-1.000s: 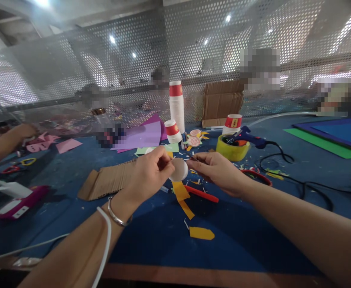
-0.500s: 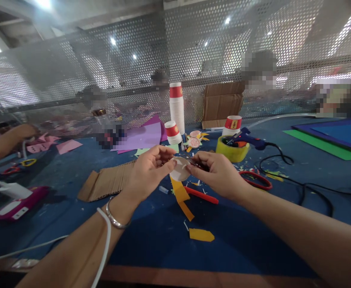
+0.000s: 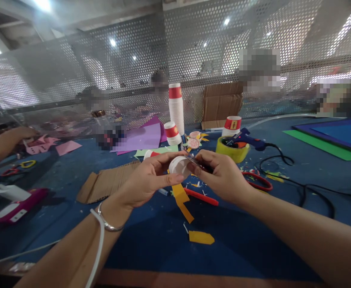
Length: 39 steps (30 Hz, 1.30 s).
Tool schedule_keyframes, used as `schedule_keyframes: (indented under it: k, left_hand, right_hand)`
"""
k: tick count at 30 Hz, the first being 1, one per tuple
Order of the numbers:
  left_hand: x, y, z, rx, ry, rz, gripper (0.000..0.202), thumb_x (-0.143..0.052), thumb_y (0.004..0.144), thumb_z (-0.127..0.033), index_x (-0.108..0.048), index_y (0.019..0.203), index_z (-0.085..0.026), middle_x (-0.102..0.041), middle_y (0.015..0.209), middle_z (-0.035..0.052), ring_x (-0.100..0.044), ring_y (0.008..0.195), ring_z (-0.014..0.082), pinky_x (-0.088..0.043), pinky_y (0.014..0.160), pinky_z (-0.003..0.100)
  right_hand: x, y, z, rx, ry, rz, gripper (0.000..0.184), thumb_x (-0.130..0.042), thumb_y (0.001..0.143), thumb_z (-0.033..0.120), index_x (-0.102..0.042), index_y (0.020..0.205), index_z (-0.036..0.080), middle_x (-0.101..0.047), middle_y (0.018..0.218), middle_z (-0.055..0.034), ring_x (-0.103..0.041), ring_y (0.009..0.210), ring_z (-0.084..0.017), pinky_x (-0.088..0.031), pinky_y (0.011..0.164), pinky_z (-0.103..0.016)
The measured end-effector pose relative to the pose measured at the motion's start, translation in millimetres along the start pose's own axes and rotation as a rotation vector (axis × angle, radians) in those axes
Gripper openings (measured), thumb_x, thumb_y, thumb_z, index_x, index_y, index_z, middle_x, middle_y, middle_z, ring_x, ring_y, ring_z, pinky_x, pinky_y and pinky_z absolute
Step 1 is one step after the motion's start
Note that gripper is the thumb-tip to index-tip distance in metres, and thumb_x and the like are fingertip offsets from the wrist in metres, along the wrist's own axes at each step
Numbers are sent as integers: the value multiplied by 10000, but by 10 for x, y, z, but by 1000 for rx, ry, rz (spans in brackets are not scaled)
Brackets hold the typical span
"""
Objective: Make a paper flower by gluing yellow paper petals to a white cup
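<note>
My left hand [image 3: 143, 176] is wrapped round a paper cup [image 3: 179, 165] lying on its side; its white round end faces me, and a bit of its red band shows behind my fingers. In my right hand [image 3: 221, 174] is a slim dark tool [image 3: 197, 162] with a shiny edge, gripped between thumb and fingers. Its tip is at the cup's round end; my fingers hide most of it, so its exact kind is unclear. Beneath the cup, an orange paper strip [image 3: 181, 198] and a red stick-shaped object [image 3: 202, 196] lie on the table.
A glue gun [image 3: 247, 139] rests on a yellow tape roll [image 3: 232, 151]. Behind stand a tall cup stack [image 3: 175, 110] and a single cup [image 3: 173, 134]. Corrugated cardboard [image 3: 109, 182] lies left, red-handled scissors [image 3: 257, 181] right. Another person's hand [image 3: 22, 136] holds pink paper at far left.
My left hand has turned and shifted slightly left and down, tilting the cup so its red side now shows. The tool's tip has come up against the cup's round end.
</note>
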State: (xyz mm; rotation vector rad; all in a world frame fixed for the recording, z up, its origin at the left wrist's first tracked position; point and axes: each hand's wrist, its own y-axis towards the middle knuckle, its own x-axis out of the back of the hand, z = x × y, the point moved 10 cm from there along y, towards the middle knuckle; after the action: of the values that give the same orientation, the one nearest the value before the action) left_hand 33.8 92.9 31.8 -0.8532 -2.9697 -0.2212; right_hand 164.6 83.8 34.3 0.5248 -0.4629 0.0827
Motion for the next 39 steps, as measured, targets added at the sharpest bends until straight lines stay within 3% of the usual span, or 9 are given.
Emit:
schedule_keyframes:
  k: [6, 15, 26, 30, 36, 39]
  left_hand:
    - [24, 10, -59, -23, 102, 50, 565, -804, 727, -162, -671, 1270, -246, -717, 1226, 84, -655, 1143, 239, -534, 967, 374]
    - [73, 42, 164, 150, -212, -67, 414, -740, 794, -163, -711, 1201, -230, -761, 1085, 73, -729, 945, 207, -610, 851, 345]
    - [102, 28, 201, 206, -299, -149, 376, -664, 832, -128, -711, 1192, -224, -768, 1037, 81, -732, 901, 198, -625, 841, 331]
    - [76, 31, 182, 203, -283, -153, 333, -664, 825, -146, -727, 1145, -215, -763, 1065, 86, -728, 885, 197, -626, 822, 323]
    - [50, 24, 210, 198, -255, -104, 114, -716, 801, -185, -760, 906, -175, -768, 969, 81, -724, 857, 185, -608, 835, 306]
    - [94, 26, 190, 149, -178, -112, 174, -778, 757, -207, -735, 923, -178, -753, 970, 65, -711, 877, 184, -609, 792, 306]
  right_hand:
    - [8, 11, -9, -23, 60, 2, 239, -590, 904, 325, -519, 710, 204, -422, 637, 42, -349, 577, -113, -275, 530, -287]
    - [-10, 65, -90, -77, 204, 46, 359, -611, 907, 445, -466, 671, 216, -386, 612, 58, -310, 559, -105, -246, 520, -293]
    - [-166, 30, -242, -258, 493, 132, 406, -653, 875, 540, -508, 693, 208, -365, 538, 81, -271, 471, -76, -193, 451, -275]
    - [-220, 9, -265, -328, 604, 151, 372, -676, 863, 507, -518, 708, 208, -335, 514, 93, -226, 447, -70, -152, 437, -279]
    - [-219, 11, -278, -352, 623, 152, 390, -721, 826, 472, -473, 675, 211, -342, 522, 95, -223, 449, -63, -141, 438, -278]
    - [-184, 25, -279, -318, 567, 134, 386, -732, 807, 501, -501, 705, 209, -355, 535, 96, -244, 457, -66, -168, 443, -272]
